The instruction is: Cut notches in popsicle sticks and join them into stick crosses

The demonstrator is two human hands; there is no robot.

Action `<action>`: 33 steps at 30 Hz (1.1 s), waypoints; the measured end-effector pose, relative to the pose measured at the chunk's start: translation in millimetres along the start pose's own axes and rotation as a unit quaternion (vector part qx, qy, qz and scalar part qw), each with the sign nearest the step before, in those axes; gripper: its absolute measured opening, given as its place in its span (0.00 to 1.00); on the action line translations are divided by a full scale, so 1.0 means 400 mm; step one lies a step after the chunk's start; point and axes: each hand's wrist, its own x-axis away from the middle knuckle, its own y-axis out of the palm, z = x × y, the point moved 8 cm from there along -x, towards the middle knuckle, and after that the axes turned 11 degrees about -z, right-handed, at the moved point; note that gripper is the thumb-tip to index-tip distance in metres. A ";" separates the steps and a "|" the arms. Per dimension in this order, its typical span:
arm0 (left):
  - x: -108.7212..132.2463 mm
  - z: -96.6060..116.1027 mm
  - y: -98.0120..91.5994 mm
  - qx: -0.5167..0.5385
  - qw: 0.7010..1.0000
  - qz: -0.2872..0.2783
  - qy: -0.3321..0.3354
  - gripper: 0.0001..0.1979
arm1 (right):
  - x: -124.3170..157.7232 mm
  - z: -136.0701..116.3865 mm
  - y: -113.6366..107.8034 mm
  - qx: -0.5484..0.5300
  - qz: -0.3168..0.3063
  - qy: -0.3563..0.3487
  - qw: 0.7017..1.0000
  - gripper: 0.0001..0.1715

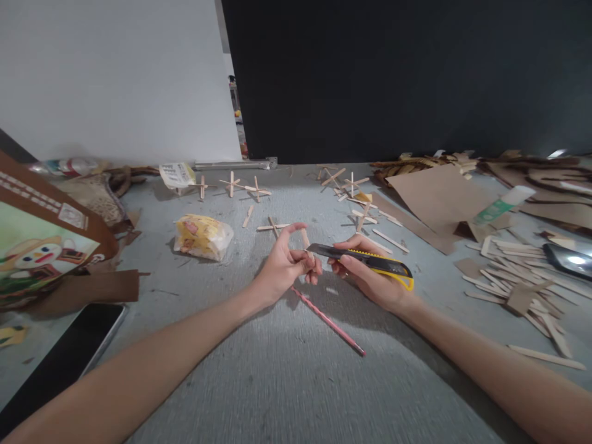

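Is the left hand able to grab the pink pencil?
Probably yes: the pink pencil lies bare just under the left hand, though that hand seems to pinch a small stick.

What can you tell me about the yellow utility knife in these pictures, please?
The utility knife has a slim yellow body with a black strip along its top, plastic by the look of it. Its dark grey blade is pushed out and points toward the left hand, whose fingertips are at or very near the tip; whether they touch cannot be told. The right hand wraps the handle, holding the knife roughly level above the grey table.
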 end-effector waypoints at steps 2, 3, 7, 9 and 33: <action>0.001 0.001 -0.003 -0.003 1.000 0.010 0.001 0.46 | 0.000 -0.010 -0.001 0.001 0.001 -0.008 1.000 0.16; 0.002 0.002 -0.005 -0.009 1.000 0.020 0.003 0.47 | 0.004 -0.025 -0.008 0.016 0.020 -0.031 0.999 0.15; 0.010 0.008 -0.005 -0.067 0.996 0.059 -0.006 0.45 | 0.047 -0.120 -0.042 0.208 0.145 -0.152 0.955 0.13; 0.014 0.004 0.006 -0.099 0.993 0.054 -0.022 0.43 | 0.056 -0.140 -0.033 0.313 0.156 -0.169 0.921 0.09; 0.018 -0.016 0.023 -0.179 0.982 0.023 -0.053 0.39 | 0.025 -0.094 0.071 0.474 -0.052 -0.157 0.865 0.04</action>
